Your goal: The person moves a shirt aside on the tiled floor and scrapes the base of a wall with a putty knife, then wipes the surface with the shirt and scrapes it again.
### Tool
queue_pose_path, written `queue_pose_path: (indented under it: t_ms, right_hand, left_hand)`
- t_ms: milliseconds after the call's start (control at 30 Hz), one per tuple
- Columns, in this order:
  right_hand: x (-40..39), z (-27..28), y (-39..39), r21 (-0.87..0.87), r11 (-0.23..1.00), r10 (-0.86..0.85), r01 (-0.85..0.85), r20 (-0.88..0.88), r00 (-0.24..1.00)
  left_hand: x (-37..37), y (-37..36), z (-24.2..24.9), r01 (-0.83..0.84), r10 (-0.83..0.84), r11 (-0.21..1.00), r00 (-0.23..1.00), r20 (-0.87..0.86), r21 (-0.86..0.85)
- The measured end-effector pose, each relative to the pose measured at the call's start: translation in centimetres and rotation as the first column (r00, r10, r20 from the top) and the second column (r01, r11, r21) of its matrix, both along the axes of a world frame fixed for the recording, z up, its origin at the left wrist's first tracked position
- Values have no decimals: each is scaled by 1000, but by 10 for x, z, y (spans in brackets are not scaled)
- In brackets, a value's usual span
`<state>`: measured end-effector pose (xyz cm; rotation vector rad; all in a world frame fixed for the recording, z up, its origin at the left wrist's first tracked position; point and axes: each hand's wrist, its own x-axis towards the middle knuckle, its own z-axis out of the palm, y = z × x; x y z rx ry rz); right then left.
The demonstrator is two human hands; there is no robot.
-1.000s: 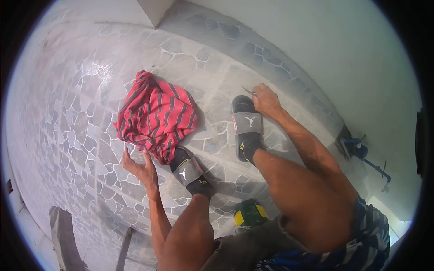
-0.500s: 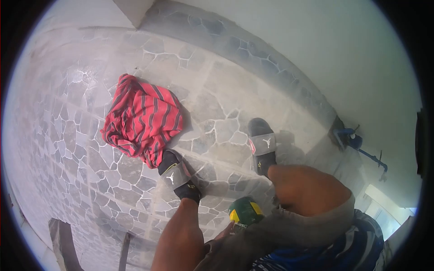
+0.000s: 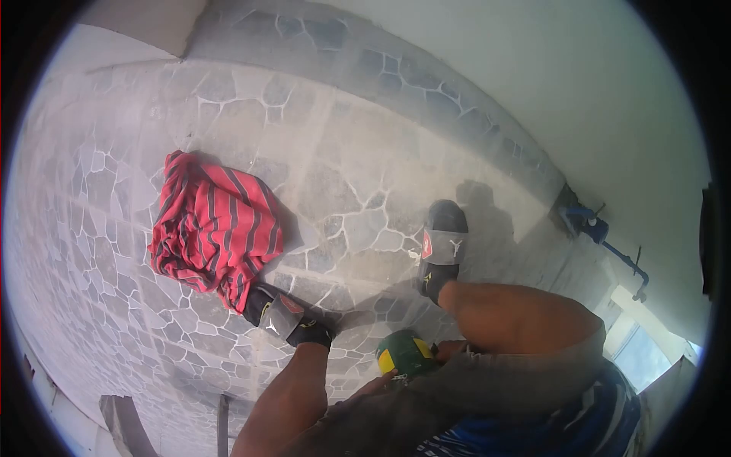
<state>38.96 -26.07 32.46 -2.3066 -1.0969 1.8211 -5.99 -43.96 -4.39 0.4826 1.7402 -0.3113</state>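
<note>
A rounded green and yellow object [image 3: 409,352] is held low between my legs; its exact kind is not clear, and its lower part is hidden by the grey shorts. My left hand [image 3: 375,385] grips its near left side, with the fingers closed against it and the rest mostly covered. On its right side, my right hand [image 3: 449,349] presses against it, partly hidden behind the shorts and thigh. A crumpled red and dark striped cloth [image 3: 221,225] lies on the floor, its lower edge touching my left slide sandal [image 3: 282,314].
Grey stone-patterned floor [image 3: 365,228] spreads around my feet. My right slide sandal [image 3: 443,242] stands near the low stone-faced wall base [image 3: 411,84]. A blue pipe with a valve [image 3: 594,228] juts from the wall at right. Upright posts [image 3: 126,426] stand at lower left.
The view has shifted, so the cloth appears farther left and lower. My right hand now shows beside the green and yellow object; before, only the left was visible. The left foot appears more turned.
</note>
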Motion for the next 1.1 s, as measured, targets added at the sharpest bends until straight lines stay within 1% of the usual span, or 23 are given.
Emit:
queue_pose_path:
  t_ms: [200, 267, 300, 433, 633, 800, 1100]
  right_hand:
    - [13, -33, 6, 21, 1000, -20, 20, 24, 1000]
    - [16, -47, -4, 33, 999, -30, 28, 53, 998]
    - [17, -61, -22, 34, 999, -37, 35, 71, 997]
    - [22, -103, -68, 44, 998, -55, 49, 138, 989]
    - [24, -154, -123, 81, 992, -114, 99, 220, 969]
    - [23, -174, -153, 114, 985, -154, 127, 263, 953]
    - [8, -189, -201, 187, 972, -195, 143, 298, 934]
  left_hand:
    - [21, 57, 13, 21, -21, 998, 1000, 4, 60]
    - [23, 69, 21, 17, -17, 997, 1000, -4, 81]
    - [20, 71, 25, 19, -19, 996, 1000, -10, 85]
    - [3, 66, 47, -7, 12, 996, 999, -48, 88]
    - [-27, 52, 61, -42, 49, 995, 996, -77, 92]
    - [-48, 38, 60, -68, 76, 992, 994, -77, 110]
    - [-75, 20, 54, -98, 109, 970, 993, -39, 221]
